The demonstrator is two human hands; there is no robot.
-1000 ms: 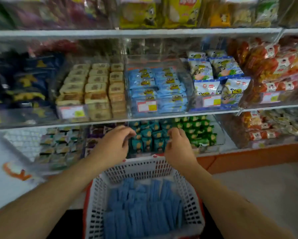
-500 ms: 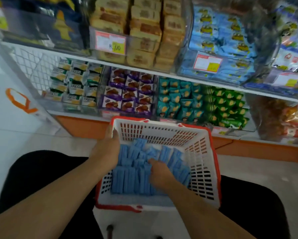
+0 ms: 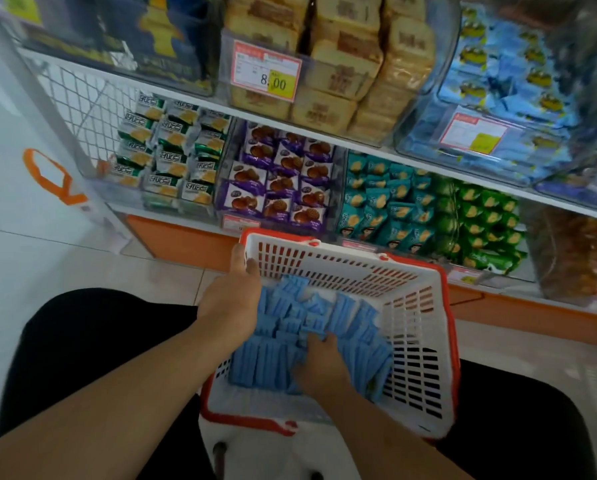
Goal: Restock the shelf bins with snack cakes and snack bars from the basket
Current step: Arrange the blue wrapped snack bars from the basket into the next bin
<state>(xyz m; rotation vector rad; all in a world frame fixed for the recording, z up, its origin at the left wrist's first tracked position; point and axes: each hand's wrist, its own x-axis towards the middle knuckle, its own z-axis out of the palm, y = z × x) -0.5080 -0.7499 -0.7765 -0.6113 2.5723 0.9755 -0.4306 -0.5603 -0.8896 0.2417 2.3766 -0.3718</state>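
Observation:
A white basket with a red rim [image 3: 408, 306] sits low in front of me between my knees, holding several blue-wrapped snack bars [image 3: 352, 323]. My left hand [image 3: 233, 299] is at the basket's left wall, thumb outside the rim and fingers inside among the bars. My right hand [image 3: 319, 362] is down in the pile with its fingers curled into the blue bars. Above, a clear shelf bin [image 3: 491, 98] holds blue snack packs.
The lower shelf holds bins of green-and-white packs [image 3: 167, 150], purple cakes [image 3: 279, 174], teal packs [image 3: 383, 206] and green packs [image 3: 480, 223]. Tan cakes [image 3: 338, 57] with an 8.00 price tag fill a bin above. Tiled floor lies at left.
Both hands came down from the shelf into the basket as the view tilted down. Since half a second ago the hands have hardly moved; the camera came closer.

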